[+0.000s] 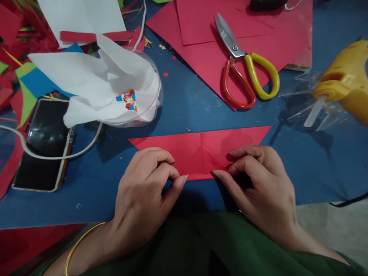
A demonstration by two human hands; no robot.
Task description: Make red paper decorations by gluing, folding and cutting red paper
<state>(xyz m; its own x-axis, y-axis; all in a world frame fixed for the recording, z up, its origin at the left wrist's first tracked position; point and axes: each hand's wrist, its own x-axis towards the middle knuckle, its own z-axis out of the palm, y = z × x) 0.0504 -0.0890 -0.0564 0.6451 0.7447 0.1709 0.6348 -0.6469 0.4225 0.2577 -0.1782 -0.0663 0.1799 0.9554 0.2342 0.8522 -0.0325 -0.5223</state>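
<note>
A folded sheet of red paper lies on the blue table, shaped like a trapezoid with its longer edge away from me. Creases run through its middle, and its near edge is folded. My left hand pinches the near edge on the left between thumb and fingers. On the other side, my right hand grips the same edge, thumb at the front and fingers curled on top. The paper's two pointed far corners stick out beyond my hands.
Scissors with red and yellow handles rest on larger red sheets. A yellow glue gun is at the right. To the left are a phone, a white cable, a clear container with crumpled white paper, and paper scraps.
</note>
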